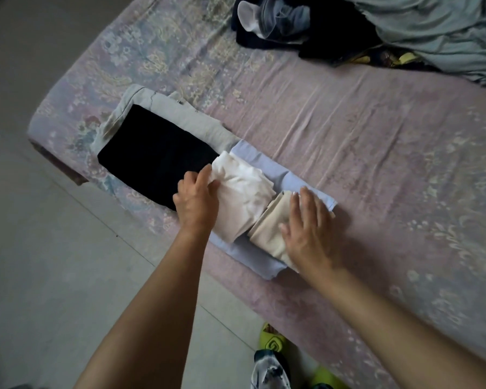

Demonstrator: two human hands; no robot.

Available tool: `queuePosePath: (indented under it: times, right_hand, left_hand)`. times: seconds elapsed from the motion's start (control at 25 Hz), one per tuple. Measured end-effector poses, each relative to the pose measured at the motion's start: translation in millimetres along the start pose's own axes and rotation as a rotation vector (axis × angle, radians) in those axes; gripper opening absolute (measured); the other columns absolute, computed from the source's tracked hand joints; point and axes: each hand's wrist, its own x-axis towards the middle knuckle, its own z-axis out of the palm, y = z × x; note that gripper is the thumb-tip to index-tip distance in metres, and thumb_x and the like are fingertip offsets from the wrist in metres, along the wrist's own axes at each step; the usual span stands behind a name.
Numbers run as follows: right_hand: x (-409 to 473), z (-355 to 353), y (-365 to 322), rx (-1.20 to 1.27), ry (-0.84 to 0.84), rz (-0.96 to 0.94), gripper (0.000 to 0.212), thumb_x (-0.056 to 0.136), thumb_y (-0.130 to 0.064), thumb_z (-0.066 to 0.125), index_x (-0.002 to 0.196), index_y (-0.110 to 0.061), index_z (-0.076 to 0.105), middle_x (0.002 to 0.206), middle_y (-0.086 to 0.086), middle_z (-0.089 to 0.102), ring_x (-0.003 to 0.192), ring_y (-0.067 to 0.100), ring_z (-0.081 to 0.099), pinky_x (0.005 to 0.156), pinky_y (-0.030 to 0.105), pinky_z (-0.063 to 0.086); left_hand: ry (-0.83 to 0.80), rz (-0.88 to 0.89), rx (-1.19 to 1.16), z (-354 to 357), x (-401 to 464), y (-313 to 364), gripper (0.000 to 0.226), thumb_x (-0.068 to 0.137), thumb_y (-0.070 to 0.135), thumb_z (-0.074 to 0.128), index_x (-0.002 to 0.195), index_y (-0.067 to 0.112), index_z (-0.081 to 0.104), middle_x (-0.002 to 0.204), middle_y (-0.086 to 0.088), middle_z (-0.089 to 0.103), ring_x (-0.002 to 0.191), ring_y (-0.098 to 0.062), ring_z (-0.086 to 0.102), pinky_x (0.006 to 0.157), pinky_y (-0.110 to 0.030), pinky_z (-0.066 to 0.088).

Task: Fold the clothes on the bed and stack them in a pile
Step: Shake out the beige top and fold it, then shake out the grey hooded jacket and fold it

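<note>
No readable text, label, brand, number or sign is showing anywhere on the bed point(348, 130) or on the clothes lying on it; the bed sheet is carrying only a pale floral pattern, with no letters in it.

Bed sheet point(348, 122): thin woven cloth, matt, pale pink with faded floral print, fine creases across the surface. Black garment point(155, 161): dense matt cloth, no sheen, smooth face. Grey garment point(180, 113) under it: matt, slightly coarse cloth with stitched seams. White garment point(244, 189): soft crumpled cloth, matt. Beige garment point(270, 228): smooth matt fabric. Light blue garment point(264, 161): smooth, flat cloth. Floor point(40, 248): smooth tile, dull sheen. Slipper point(272, 342): green, looks like matt plastic or foam; cannot tell which.
</note>
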Motion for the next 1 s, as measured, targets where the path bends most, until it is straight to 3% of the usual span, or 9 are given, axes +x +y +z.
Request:
queuePosePath:
  times: [0.04, 0.12, 0.24, 0.48, 0.64, 0.72, 0.8, 0.88, 1.0]
  right_hand:
    - [-15.8, 3.1, -10.9, 0.010, -0.020, 0.001, 0.066, 0.084, -0.040, 0.052, 0.129, 0.008, 0.050, 0.133, 0.028, 0.048, 0.122, 0.037, 0.040, 0.102, 0.045, 0.032]
    - [-33.4, 10.9, -23.5, -0.009, -0.161, 0.054, 0.083, 0.077, -0.049, 0.060, 0.135, 0.008, 0.041, 0.140, 0.029, 0.042, 0.132, 0.038, 0.029, 0.108, 0.050, 0.022]
    - [-32.6, 28.9, -18.7, -0.057, -0.318, 0.095, 0.108, 0.059, -0.055, 0.075, 0.139, 0.003, 0.032, 0.143, 0.029, 0.039, 0.135, 0.041, 0.024, 0.109, 0.055, 0.018]
    - [-12.9, 49.4, -22.1, 0.071, -0.498, 0.131, 0.120, 0.047, -0.072, 0.071, 0.136, -0.002, 0.032, 0.137, 0.030, 0.045, 0.131, 0.041, 0.029, 0.109, 0.056, 0.009]
    - [-0.8, 2.5, -6.5, 0.244, -0.524, 0.155, 0.086, 0.076, -0.061, 0.031, 0.135, -0.001, 0.048, 0.140, 0.025, 0.045, 0.131, 0.039, 0.042, 0.107, 0.055, 0.032]
    - [0.7, -29.7, 23.0, 0.283, -0.550, 0.149, 0.066, 0.078, -0.044, 0.034, 0.118, 0.000, 0.063, 0.123, 0.021, 0.061, 0.114, 0.035, 0.060, 0.090, 0.050, 0.050]
    - [-3.3, -49.1, 65.0, 0.230, -0.538, 0.140, 0.054, 0.069, -0.035, 0.051, 0.109, -0.003, 0.068, 0.112, 0.017, 0.068, 0.102, 0.031, 0.067, 0.077, 0.046, 0.057]
    - [3.3, -71.1, 120.1, 0.165, -0.540, 0.132, 0.063, 0.065, -0.035, 0.064, 0.120, -0.006, 0.063, 0.124, 0.018, 0.061, 0.112, 0.033, 0.061, 0.087, 0.048, 0.053]
    - [25.5, -93.9, 209.5, 0.084, -0.461, 0.265, 0.072, 0.083, -0.048, 0.030, 0.147, -0.015, 0.032, 0.155, 0.012, 0.025, 0.143, 0.027, 0.023, 0.114, 0.042, 0.021]
  left_hand:
    - [0.085, 0.147, 0.053, -1.9, 0.6, -1.7, 0.044, 0.094, 0.025, 0.049, 0.136, 0.015, 0.049, 0.121, -0.016, 0.055, 0.107, -0.034, 0.050, 0.084, -0.044, 0.036]
    - [0.161, 0.543, 0.194, 3.3, -4.3, -5.6, 0.050, 0.091, 0.032, 0.042, 0.138, 0.015, 0.045, 0.134, -0.017, 0.053, 0.119, -0.032, 0.047, 0.092, -0.047, 0.033]
    - [0.001, 0.921, 0.337, 23.6, -24.6, -9.6, 0.054, 0.093, 0.041, 0.036, 0.143, 0.019, 0.037, 0.149, -0.014, 0.037, 0.139, -0.031, 0.032, 0.109, -0.055, 0.020]
    - [-0.131, 0.932, 0.377, 47.0, -9.0, -23.7, 0.054, 0.094, 0.042, 0.035, 0.143, 0.020, 0.042, 0.150, -0.014, 0.035, 0.139, -0.030, 0.031, 0.109, -0.057, 0.025]
    - [-0.195, 0.919, 0.306, 19.8, -18.1, 5.7, 0.053, 0.100, 0.039, 0.026, 0.134, 0.008, 0.051, 0.140, -0.021, 0.047, 0.130, -0.036, 0.044, 0.105, -0.054, 0.029]
    - [-0.219, 1.008, 0.238, 4.1, -23.2, 48.8, 0.048, 0.096, 0.035, 0.037, 0.125, 0.004, 0.059, 0.132, -0.020, 0.056, 0.123, -0.034, 0.053, 0.104, -0.050, 0.032]
    - [-0.246, 1.066, 0.173, 1.8, -26.6, 102.8, 0.046, 0.091, 0.034, 0.045, 0.122, 0.005, 0.063, 0.129, -0.019, 0.058, 0.120, -0.033, 0.056, 0.103, -0.048, 0.034]
    - [-0.315, 1.056, 0.140, 11.1, -26.9, 169.7, 0.048, 0.085, 0.036, 0.047, 0.119, 0.006, 0.065, 0.125, -0.019, 0.060, 0.115, -0.034, 0.059, 0.101, -0.047, 0.034]
    - [-0.417, 1.023, 0.177, 60.9, -15.9, 267.0, 0.056, 0.081, 0.042, 0.044, 0.118, 0.007, 0.065, 0.123, -0.020, 0.061, 0.112, -0.036, 0.060, 0.099, -0.049, 0.030]
